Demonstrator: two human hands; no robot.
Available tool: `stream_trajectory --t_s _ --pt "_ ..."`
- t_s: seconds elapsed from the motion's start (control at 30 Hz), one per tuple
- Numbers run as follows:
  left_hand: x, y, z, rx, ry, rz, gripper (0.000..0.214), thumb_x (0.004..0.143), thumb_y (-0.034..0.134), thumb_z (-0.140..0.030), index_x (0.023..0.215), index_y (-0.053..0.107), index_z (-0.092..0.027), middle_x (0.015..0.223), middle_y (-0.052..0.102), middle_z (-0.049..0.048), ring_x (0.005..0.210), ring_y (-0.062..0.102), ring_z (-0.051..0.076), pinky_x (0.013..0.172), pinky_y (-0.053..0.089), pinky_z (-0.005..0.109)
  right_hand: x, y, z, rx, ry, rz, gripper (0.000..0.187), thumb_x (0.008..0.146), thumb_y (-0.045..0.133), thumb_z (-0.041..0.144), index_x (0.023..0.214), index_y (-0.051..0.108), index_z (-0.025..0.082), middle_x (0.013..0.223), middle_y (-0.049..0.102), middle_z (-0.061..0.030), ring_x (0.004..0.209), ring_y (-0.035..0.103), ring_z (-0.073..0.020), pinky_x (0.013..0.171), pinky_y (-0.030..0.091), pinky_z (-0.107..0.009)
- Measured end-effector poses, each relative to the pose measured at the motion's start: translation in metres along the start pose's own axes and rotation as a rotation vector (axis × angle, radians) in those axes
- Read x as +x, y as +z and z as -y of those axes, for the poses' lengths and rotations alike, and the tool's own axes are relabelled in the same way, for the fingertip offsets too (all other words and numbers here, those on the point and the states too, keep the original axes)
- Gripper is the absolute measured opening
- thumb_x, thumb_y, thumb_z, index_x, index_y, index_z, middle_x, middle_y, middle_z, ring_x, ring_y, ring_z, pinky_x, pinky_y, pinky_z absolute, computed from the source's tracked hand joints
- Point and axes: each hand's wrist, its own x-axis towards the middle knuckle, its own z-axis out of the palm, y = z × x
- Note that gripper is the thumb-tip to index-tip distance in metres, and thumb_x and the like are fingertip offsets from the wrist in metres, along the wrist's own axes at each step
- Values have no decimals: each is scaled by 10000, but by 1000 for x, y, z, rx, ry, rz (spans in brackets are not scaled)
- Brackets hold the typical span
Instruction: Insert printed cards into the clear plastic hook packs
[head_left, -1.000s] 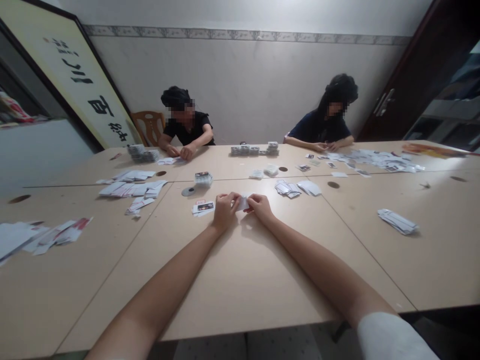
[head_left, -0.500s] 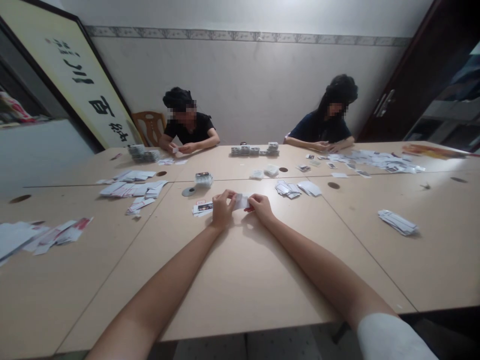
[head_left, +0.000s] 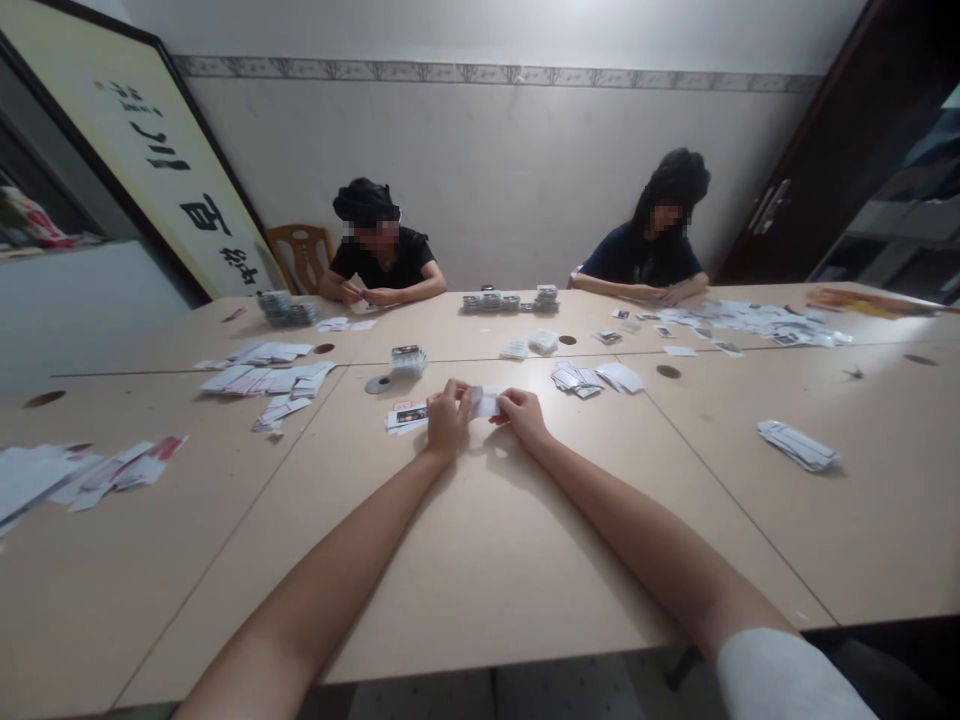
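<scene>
Between my two hands, just above the table (head_left: 450,560), is a small whitish, partly see-through sleeve (head_left: 486,402). My left hand (head_left: 448,415) pinches its left end, fingers closed. The right end is pinched by my right hand (head_left: 522,414). Whether a card sits inside the sleeve I cannot tell. Close beside my left hand lies a small pile of cards (head_left: 406,417), the top one bearing a dark picture, partly hidden by that hand. Behind it stands a stack of sleeved cards (head_left: 408,361).
White paper slips (head_left: 270,378) lie at left, and more slips (head_left: 577,379) beyond my right hand. A slip bundle (head_left: 799,445) rests farther right. Card stacks (head_left: 510,301) line the far edge. Two people, one at left (head_left: 382,265) and one at right (head_left: 637,260), sit opposite.
My hands hold nearly the same place, the left shifted very slightly. The sleeve stays between them. The person at far left has lowered their head and moved their hands a little.
</scene>
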Motion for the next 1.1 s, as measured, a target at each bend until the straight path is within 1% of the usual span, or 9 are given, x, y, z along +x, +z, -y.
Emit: stream_trajectory --t_s 0.2,0.33,0.5,0.6,0.9,1.1 --pt "1 1 3 3 -24 -16 124 975 471 -312 933 567 -246 823 744 53 835 722 256 793 503 378 0 -1 1 -4 16 -4 216 980 654 353 979 670 138 858 686 -1 693 666 -123 644 585 -279" --pt "2 2 6 -3 -48 -25 132 986 476 -310 944 581 -242 835 745 55 827 720 248 779 513 367 0 -1 2 0 18 -12 221 981 652 359 975 670 138 852 685 0 688 665 -121 637 584 -275" --pt "2 3 10 -22 -88 -26 266 1023 509 -405 1010 631 -170 813 702 27 741 685 188 764 542 355 1 -1 1 5 25 -23 218 981 652 356 991 670 138 867 686 -3 696 666 -122 636 585 -274" --pt "2 4 12 -31 -114 -28 322 1026 524 -448 1042 648 -151 811 679 14 706 658 158 747 557 347 1 -1 1 5 33 -28 219 982 650 357 1005 670 140 884 688 -8 709 669 -126 643 587 -278" --pt "3 5 14 -15 -189 -71 285 1011 579 -411 1076 655 -144 884 679 26 759 663 158 763 577 354 0 -2 0 4 54 -36 244 983 644 371 1072 667 145 973 698 -32 787 685 -150 704 599 -316" --pt "3 5 16 5 -253 -108 273 1013 580 -398 1087 653 -146 869 677 21 741 661 155 758 578 352 0 -2 1 2 54 -52 234 981 648 369 1043 670 144 936 696 -22 757 682 -142 682 598 -302"
